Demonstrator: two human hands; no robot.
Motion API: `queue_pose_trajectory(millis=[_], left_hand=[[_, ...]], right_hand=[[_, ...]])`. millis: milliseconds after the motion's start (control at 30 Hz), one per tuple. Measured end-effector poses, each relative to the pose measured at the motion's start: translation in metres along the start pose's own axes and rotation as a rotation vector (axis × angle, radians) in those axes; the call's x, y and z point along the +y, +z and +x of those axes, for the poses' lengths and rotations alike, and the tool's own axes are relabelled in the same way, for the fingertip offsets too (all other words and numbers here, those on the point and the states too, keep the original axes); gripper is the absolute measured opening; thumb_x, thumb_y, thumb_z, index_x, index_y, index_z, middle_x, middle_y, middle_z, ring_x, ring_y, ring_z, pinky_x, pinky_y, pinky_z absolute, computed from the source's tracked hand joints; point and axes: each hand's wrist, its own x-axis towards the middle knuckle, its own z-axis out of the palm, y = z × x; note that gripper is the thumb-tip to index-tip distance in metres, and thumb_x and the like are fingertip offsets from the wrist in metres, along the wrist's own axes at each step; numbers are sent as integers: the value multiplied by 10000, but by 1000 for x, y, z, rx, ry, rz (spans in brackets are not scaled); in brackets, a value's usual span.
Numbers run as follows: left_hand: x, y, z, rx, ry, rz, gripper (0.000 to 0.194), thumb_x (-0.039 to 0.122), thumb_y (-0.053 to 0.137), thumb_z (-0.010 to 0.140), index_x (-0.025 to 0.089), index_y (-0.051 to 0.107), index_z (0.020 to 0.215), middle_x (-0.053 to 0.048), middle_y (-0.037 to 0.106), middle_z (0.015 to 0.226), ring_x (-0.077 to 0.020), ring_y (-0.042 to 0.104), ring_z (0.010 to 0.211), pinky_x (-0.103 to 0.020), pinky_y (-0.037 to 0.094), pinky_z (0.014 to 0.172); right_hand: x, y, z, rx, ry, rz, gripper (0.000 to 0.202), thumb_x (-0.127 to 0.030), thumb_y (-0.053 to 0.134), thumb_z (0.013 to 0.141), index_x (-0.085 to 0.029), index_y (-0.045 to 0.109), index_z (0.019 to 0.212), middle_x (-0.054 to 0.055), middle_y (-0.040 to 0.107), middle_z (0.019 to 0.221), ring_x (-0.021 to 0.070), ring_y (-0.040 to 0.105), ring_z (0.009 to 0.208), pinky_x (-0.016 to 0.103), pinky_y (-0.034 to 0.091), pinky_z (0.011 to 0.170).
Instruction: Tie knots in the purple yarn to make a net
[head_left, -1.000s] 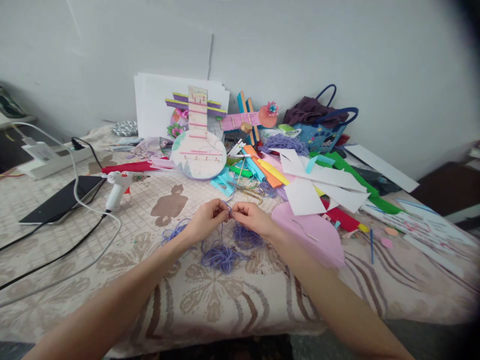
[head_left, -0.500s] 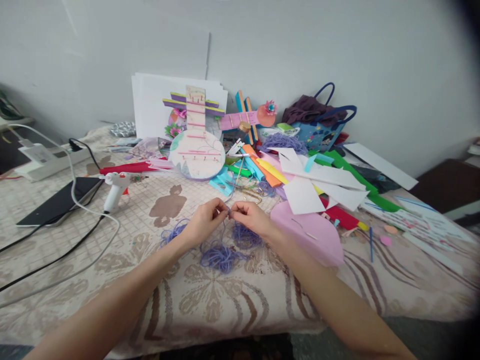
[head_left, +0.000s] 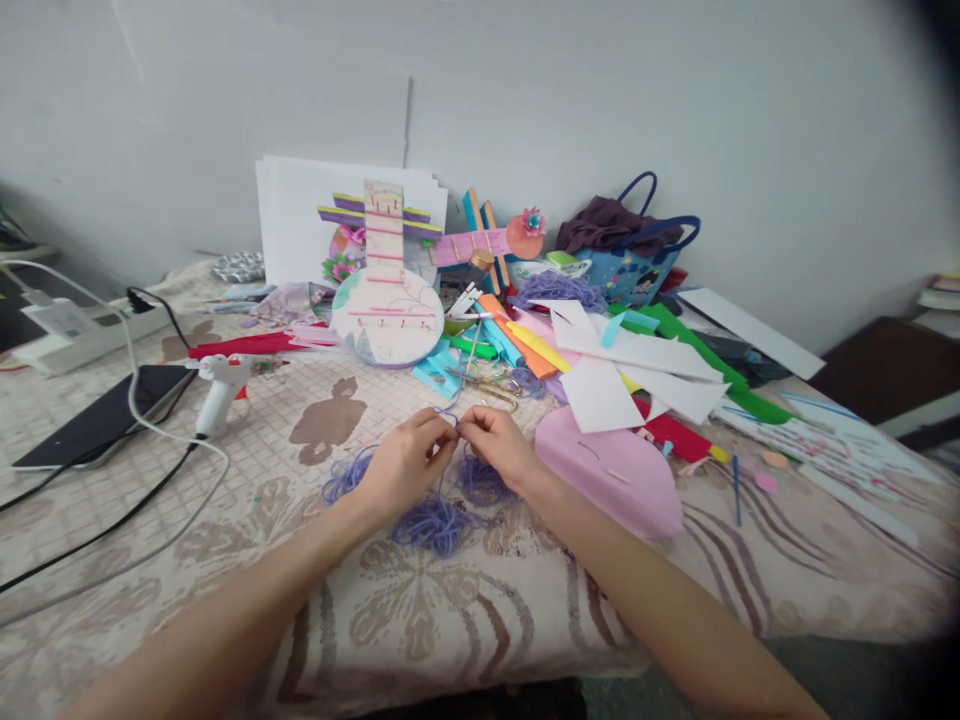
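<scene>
My left hand (head_left: 411, 455) and my right hand (head_left: 496, 445) meet fingertip to fingertip over the patterned tablecloth. Both pinch a thin strand of purple yarn, which trails down between them. Below the hands lie loose tangles of the same yarn (head_left: 435, 524), one partly behind my left wrist and another partly behind my right hand. Just beyond my fingers are gold-handled scissors (head_left: 499, 393). A pink rounded sheet (head_left: 609, 470) lies beside my right forearm.
A white glue gun (head_left: 219, 392) and its cord lie left, near a black flat device (head_left: 105, 415) and a power strip (head_left: 82, 335). Behind stand a decorated guitar-shaped craft (head_left: 388, 315), another purple yarn heap (head_left: 559, 290), white paper scraps (head_left: 600, 392) and a blue bag (head_left: 634, 272).
My hands stay together at the yarn, with small finger shifts; the left hand is turned slightly. The whole view has shifted a little, so the scene sits slightly lower and further left.
</scene>
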Motion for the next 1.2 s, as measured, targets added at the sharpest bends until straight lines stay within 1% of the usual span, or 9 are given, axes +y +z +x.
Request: queue_pose_trajectory(millis=[100,267,467,633,733,833,933,1033,1200], left_hand=[[0,4,-6,-49,94,147,201,209,406,866,184,602,826,-50,559,842,-134,528,718,-240,389,632],[4,6,-6,-90,128,213,220,235,406,878,180,609,816,-59,566,835,-148,539,718,-249,394,620],[-9,-42,1,19,-37,46,212,286,483,840,185,605,981,-64,619,926,-168,570,833,-277,447,742],[-34,-82,-29,-364,-41,185,574,372,670,676,240,509,1210,-73,568,1136,-257,509,1053,-368,424,872],[-37,-81,-43,-406,-51,205,398,262,567,759,223,558,1155,-54,586,1088,-238,531,1019,-358,422,872],[-36,-83,-39,-283,-109,208,182,190,489,790,185,640,891,-31,627,855,-187,574,803,-302,449,724],[-22,-93,-22,-94,-162,79,140,240,541,780,187,622,881,-24,619,774,-152,548,680,-258,431,591],[13,-88,-9,7,-148,-148,140,270,560,788,189,603,894,-18,610,761,-133,540,659,-237,435,567],[68,-29,-18,-182,23,-68,229,138,551,774,226,628,971,-28,621,917,-155,574,828,-292,473,762]], right_hand=[[-1,1,1,-53,205,289,134,-253,561,663,-185,458,611,-97,279,426,48,223,364,198,114,378],[-5,3,-2,-113,273,450,219,-275,612,645,-174,422,601,-103,274,461,20,216,358,178,78,369],[-5,1,-2,-108,224,477,216,-279,613,669,-177,426,638,-105,272,469,17,224,351,176,76,357],[-5,0,-2,-108,212,433,199,-283,603,678,-169,443,648,-96,299,496,15,240,363,171,80,359],[-7,1,-3,-117,194,402,197,-288,604,677,-164,454,649,-87,330,521,12,242,373,173,85,364],[-8,2,-3,-117,179,387,191,-295,599,686,-164,463,653,-84,336,523,17,240,378,180,89,367],[-8,2,-3,-117,132,397,173,-302,580,714,-174,469,674,-90,307,495,31,234,377,188,104,369],[-10,-1,-4,-110,54,364,151,-297,551,746,-180,476,688,-88,307,479,43,237,386,197,133,376],[-14,-12,-3,-101,-35,129,148,-293,525,767,-175,507,679,-68,363,485,62,310,419,208,217,409]])
